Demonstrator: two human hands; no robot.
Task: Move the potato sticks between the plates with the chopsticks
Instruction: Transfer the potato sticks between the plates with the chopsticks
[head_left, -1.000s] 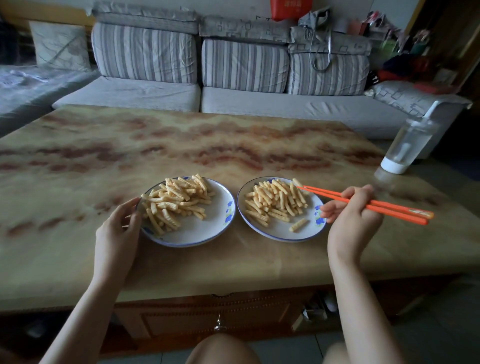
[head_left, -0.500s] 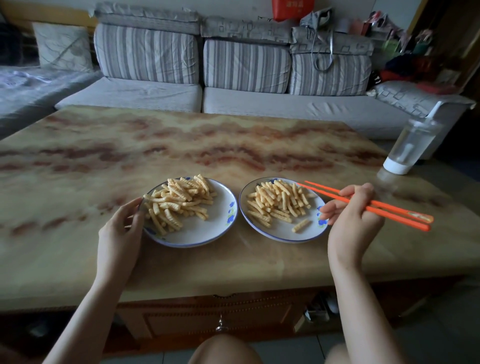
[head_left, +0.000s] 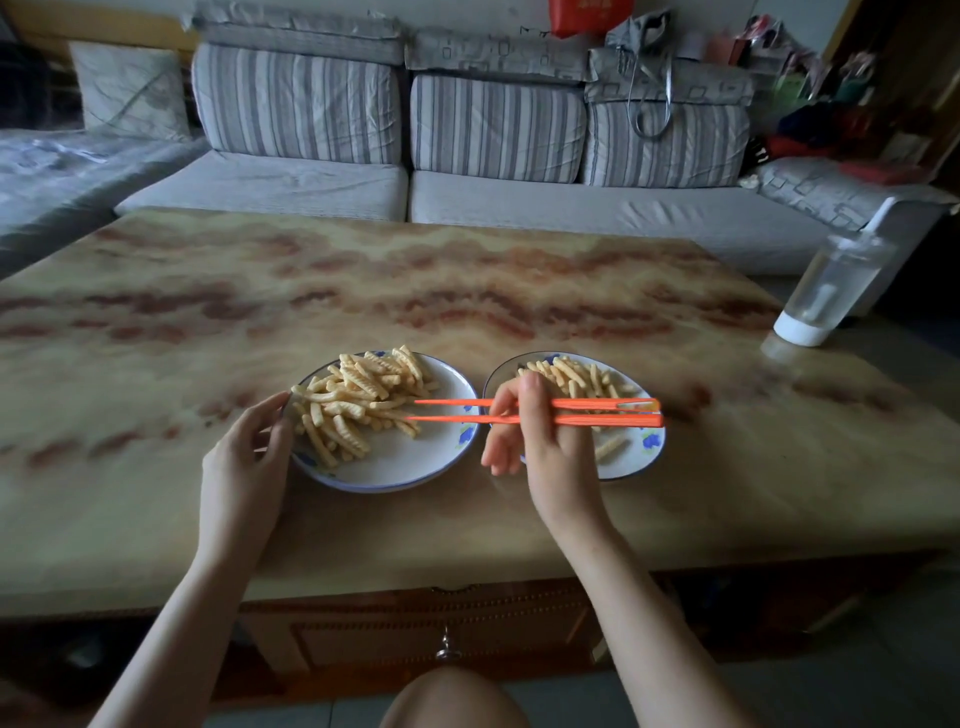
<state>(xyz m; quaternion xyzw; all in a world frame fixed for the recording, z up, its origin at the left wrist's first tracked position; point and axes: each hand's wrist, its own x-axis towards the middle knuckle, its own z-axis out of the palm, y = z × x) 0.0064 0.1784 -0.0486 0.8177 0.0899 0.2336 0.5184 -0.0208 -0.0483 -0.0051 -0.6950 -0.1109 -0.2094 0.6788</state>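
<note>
Two white plates with blue rims sit side by side near the table's front edge. The left plate (head_left: 410, 462) carries a heap of crinkled potato sticks (head_left: 358, 400). More potato sticks (head_left: 576, 374) lie on the right plate (head_left: 644, 452), partly hidden by my right hand (head_left: 540, 441). That hand grips a pair of orange chopsticks (head_left: 457, 410) lying level, their tips slightly apart at the right side of the left plate's heap. My left hand (head_left: 249, 457) rests against the left plate's left rim, fingers loosely bent.
A clear plastic bottle (head_left: 831, 291) with a white base stands at the table's right edge. The marbled tabletop (head_left: 363, 291) stretches far behind the plates. A grey striped sofa (head_left: 467, 197) stands beyond it. My knee (head_left: 447, 696) shows below the front edge.
My right hand has swung left with the chopsticks, from beside the right plate to above it. The tips have moved from the right plate's sticks to the left plate's heap. My left hand stays put.
</note>
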